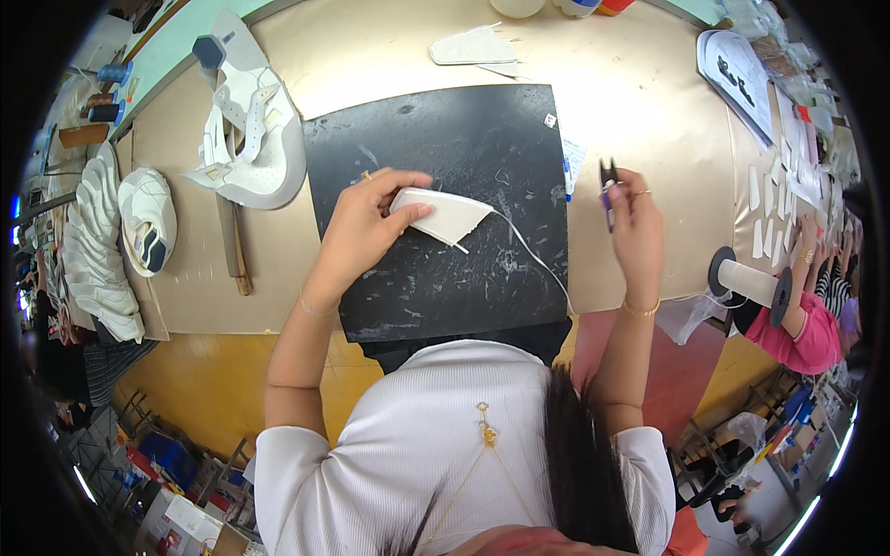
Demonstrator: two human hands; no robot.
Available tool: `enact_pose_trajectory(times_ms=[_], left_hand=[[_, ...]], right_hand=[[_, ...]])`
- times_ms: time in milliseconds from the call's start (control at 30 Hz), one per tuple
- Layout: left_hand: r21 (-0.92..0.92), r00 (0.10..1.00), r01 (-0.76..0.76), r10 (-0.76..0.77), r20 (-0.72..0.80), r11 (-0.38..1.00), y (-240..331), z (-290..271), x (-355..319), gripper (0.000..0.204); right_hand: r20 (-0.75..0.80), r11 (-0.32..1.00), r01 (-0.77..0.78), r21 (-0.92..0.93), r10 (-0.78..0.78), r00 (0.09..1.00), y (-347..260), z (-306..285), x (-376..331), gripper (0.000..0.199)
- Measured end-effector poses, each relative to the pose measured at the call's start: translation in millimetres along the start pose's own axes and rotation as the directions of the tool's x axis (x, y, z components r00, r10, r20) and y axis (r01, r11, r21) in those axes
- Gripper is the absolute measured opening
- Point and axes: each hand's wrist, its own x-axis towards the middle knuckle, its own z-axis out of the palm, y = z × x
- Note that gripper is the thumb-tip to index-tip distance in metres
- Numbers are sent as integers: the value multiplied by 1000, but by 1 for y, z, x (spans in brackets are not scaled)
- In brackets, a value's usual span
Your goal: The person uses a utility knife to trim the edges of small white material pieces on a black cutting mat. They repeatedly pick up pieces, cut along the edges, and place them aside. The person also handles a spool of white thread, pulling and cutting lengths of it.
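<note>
My left hand (363,222) pinches a white shoe tongue piece (452,219) between thumb and fingers, above a scuffed black mat (422,301). From the piece's right corner, a thin white cord (530,250) curves down to the mat's right edge. Another short end sticks out at its lower corner. Raised to the right of the mat, my right hand (638,227) is closed round thread snips (609,193) with a purple handle and dark tips. The snips are apart from the tongue piece and the cord.
White shoe uppers (269,157) and a wooden-handled tool (239,250) lie left, near a row of stacked white shoe parts (93,241). Similar flat pieces (473,48) rest beyond the mat. At right stand a large spool (753,281) and papers (735,79); another person in pink (802,334) sits there.
</note>
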Motion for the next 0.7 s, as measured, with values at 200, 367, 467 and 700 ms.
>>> enact_pose_trajectory(times_ms=[200, 367, 467, 700], left_hand=[[4, 999, 37, -37, -28, 999, 19, 5, -13, 24], [23, 1000, -9, 10, -10, 1000, 29, 6, -19, 23], [36, 999, -44, 45, -6, 998, 33, 8, -23, 22], [75, 999, -44, 45, -1, 996, 36, 10, -29, 22]], right_hand=[[273, 893, 382, -238, -316, 909, -49, -2, -37, 35], [395, 801, 463, -380, -312, 864, -73, -2, -44, 35], [419, 769, 494, -406, -323, 848, -74, 5, -45, 30], [419, 760, 472, -447, -288, 861, -72, 16, -44, 22]])
